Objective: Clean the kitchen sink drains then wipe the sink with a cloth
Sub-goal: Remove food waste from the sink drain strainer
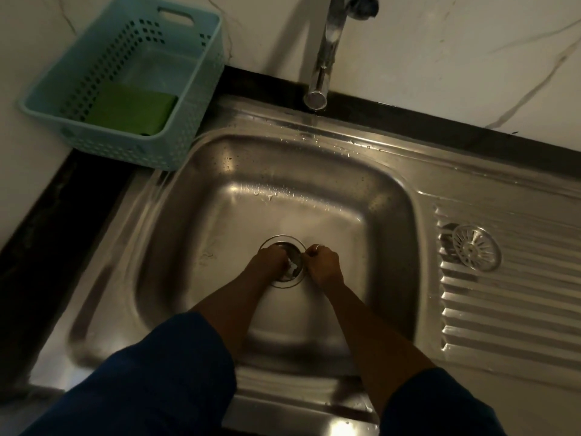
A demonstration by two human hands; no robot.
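both hands were down at the round steel drain opening (283, 243) in the middle of the frame, set in the floor of the square stainless steel sink basin (220, 215). the left hand (267, 261) had its fingers curled down into the opening. the right hand (325, 265) was bunched at the drain's rim just beside it. whether either pinched anything could not be told, since the fingertips were hidden and the light was dim.

the step looked like clearing scraps from the drain. it would go best by working fingertips round the inner wall and lifting the muck out, not pushing it down.

the round slotted steel strainer (476, 251) lay on the ridged draining board (503, 325) at the right of the frame, well apart from the hands. the basin walls stood well clear on every side, and the chrome tap spout (316, 99) hung at top centre, above the basin's far edge. a flat green cloth or scouring pad (132, 108) waited in the pale blue perforated plastic basket (204, 89) at upper left.
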